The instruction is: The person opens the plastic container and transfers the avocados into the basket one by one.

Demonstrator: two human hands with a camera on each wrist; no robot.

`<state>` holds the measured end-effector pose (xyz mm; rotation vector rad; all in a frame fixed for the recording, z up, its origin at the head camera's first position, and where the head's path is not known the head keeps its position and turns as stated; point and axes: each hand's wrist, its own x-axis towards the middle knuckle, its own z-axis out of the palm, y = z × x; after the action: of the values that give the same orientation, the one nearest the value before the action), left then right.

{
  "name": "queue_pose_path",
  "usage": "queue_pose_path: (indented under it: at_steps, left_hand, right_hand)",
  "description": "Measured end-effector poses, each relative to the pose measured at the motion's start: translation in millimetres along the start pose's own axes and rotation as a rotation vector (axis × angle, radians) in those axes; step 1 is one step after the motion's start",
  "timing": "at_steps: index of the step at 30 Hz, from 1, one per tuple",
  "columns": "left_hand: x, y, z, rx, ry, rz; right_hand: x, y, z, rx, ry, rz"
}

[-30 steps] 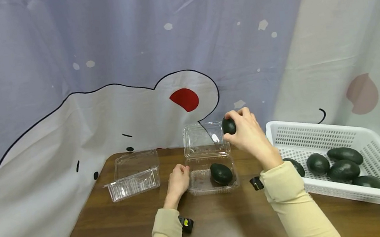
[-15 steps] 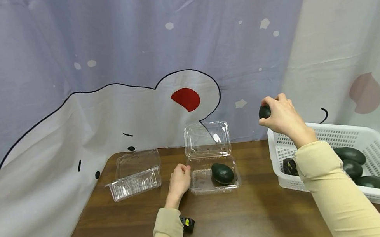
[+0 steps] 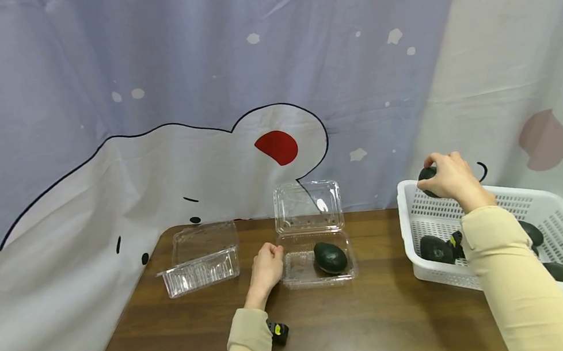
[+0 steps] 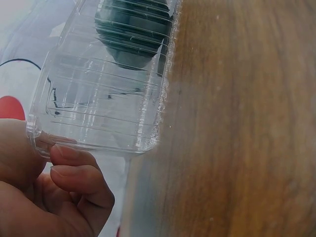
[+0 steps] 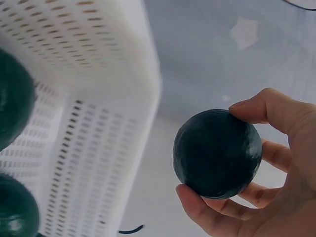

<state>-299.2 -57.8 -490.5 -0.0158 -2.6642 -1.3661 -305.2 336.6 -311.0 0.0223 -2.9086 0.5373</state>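
Note:
My right hand (image 3: 453,179) holds a dark green avocado (image 5: 217,153) between thumb and fingertips. In the head view that hand is over the left end of a white slotted basket (image 3: 442,280). Several other avocados lie in the basket, some hidden behind my right forearm. At the middle of the table stands a clear plastic clamshell box (image 3: 298,266), its lid (image 3: 307,204) raised at the back. One avocado (image 3: 330,258) sits in its right half. My left hand (image 3: 267,268) pinches the box's left edge between thumb and fingers, seen closely in the left wrist view.
A second clear clamshell box (image 3: 201,272), lid also up, stands at the left of the brown wooden table (image 3: 351,329). A patterned curtain (image 3: 197,167) hangs right behind the table's back edge. The basket takes up the right side.
My right hand has carried the avocado rightward, from beside the raised lid to over the basket, dipping slightly in the last half second. My left hand stays at the box's edge.

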Motion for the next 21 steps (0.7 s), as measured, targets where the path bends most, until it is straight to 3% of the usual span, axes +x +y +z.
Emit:
queue_pose_path:
  at_steps: [11,21]
  left_hand:
    - [-0.5,0.8,-1.8,-0.015,-0.001,-0.001]
    - [-2.5,0.3,-2.5,-0.025,-0.021,-0.014]
  right_hand:
    - [11.5,34.6,22.5,-0.005,-0.131,0.050]
    - [20.9,36.5,37.6,-0.048,-0.220,0.025]
